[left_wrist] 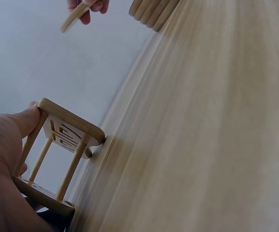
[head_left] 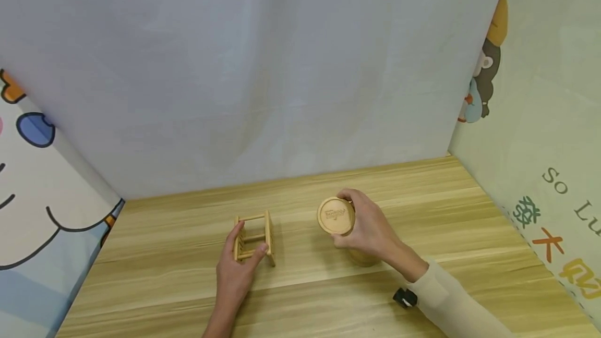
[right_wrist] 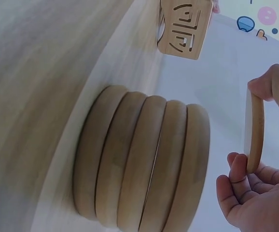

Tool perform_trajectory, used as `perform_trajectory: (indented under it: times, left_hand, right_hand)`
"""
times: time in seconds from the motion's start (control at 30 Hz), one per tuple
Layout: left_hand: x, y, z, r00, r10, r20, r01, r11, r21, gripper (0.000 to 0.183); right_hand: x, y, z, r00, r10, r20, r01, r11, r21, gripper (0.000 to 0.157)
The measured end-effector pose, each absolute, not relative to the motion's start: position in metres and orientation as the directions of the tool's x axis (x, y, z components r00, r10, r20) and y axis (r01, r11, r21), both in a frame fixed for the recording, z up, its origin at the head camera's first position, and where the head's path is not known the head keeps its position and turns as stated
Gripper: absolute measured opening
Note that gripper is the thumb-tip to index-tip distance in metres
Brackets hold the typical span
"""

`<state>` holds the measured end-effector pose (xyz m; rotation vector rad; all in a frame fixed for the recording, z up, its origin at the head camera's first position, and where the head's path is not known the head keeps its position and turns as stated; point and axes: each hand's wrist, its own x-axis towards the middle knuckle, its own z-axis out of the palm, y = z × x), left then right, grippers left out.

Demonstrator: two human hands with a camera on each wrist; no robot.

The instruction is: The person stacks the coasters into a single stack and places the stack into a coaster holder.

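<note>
A round bamboo coaster (head_left: 335, 216) with printed lettering is pinched at its edge between the thumb and fingers of my right hand (head_left: 371, 226). Beneath that hand stands a stack of several matching coasters (right_wrist: 142, 159), mostly hidden by it in the head view. My left hand (head_left: 237, 273) grips a small wooden coaster holder (head_left: 269, 239) by its sides, thumb on one end panel and fingers on the other. The holder has cut-out panels joined by round rods (left_wrist: 72, 169), and nothing sits inside it. In the right wrist view, the held coaster hangs apart from the stack.
The wood-grain table (head_left: 164, 275) meets a pale cloth backdrop (head_left: 263, 77) behind. Printed cartoon panels stand at the left (head_left: 28, 186) and right (head_left: 544, 134). A small black object (head_left: 405, 298) shows beside the right sleeve.
</note>
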<state>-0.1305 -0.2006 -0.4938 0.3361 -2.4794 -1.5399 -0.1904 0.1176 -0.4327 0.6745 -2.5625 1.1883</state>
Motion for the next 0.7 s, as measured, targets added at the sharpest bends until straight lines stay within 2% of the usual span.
perform_trajectory:
  times: [0.2,0.37,0.7]
  left_hand:
    - [-0.126,-0.197,-0.484,-0.953,-0.294,0.072,-0.062,0.424,0.904,0.085]
    - [-0.129,-0.199,-0.494,-0.942,-0.309,0.129,-0.022,0.442,0.897,0.086]
    - [-0.141,-0.210,-0.525,-0.945,-0.306,0.116,-0.031,0.436,0.899,0.089]
  right_hand:
    - [-0.188,0.123,-0.434,-0.863,-0.309,0.400,-0.505,0.571,-0.648,0.080]
    - [-0.186,0.127,-0.435,-0.860,-0.312,0.405,-0.510,0.580,-0.636,0.080]
    - [-0.181,0.140,-0.437,-0.857,-0.306,0.414,-0.512,0.589,-0.625,0.077]
